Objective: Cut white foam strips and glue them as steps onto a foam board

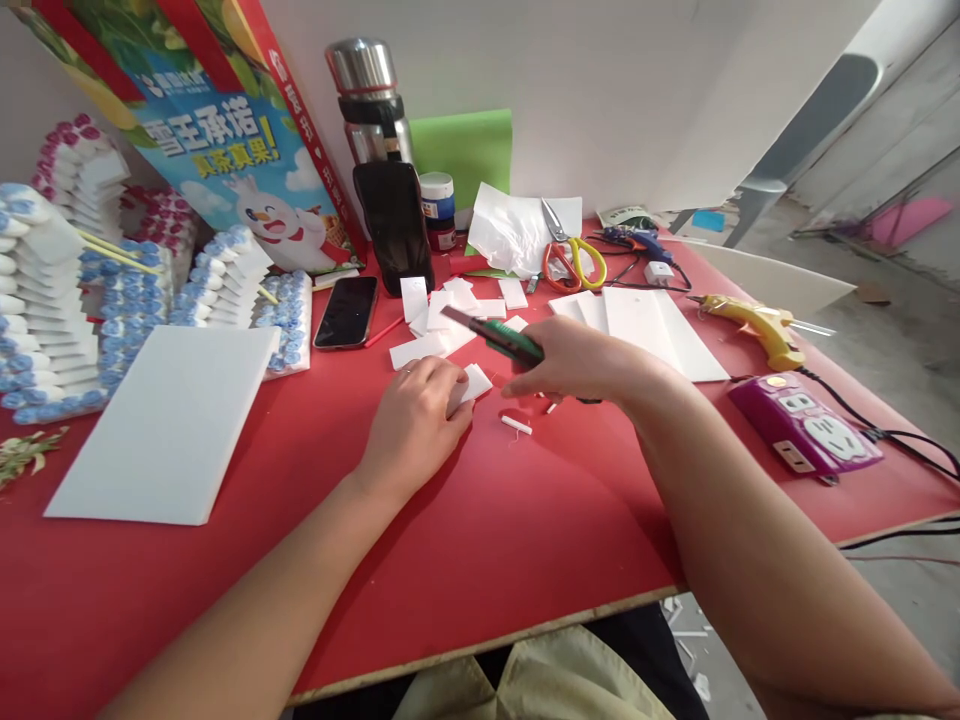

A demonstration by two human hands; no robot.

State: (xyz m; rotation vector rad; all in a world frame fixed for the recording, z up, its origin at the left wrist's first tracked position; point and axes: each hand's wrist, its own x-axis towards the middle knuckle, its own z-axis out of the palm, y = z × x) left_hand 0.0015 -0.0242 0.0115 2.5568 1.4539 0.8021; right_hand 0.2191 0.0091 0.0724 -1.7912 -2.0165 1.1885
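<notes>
Keep the fingers of your left hand (420, 415), just on the near side of the pile of white pieces (430, 325), curled back so no tip strays past the part you hold. The small white piece (475, 383) lies near the table, off the pile's near right; it looks thin and light, so it would likely slide or bend unless you steady it firmly and flat. With the green cutter (517, 343), whose blade points out over the pile, be careful: that blade looks long, and bringing it nearer calls for an edge turned away from your left thumb. The white stick (517, 425), nearer you than the pile, is best kept out from under your work.

As for pose, your left forearm slants in from the pile's near left, palm down, thumb and forefinger closed on the small piece's left end. Your right hand (562, 360), to the pile's right, is clamped around the cutter's handle, wrist bent toward the pile; its far fingertips are hidden. You can't tell how high the blade sits over the pile.
</notes>
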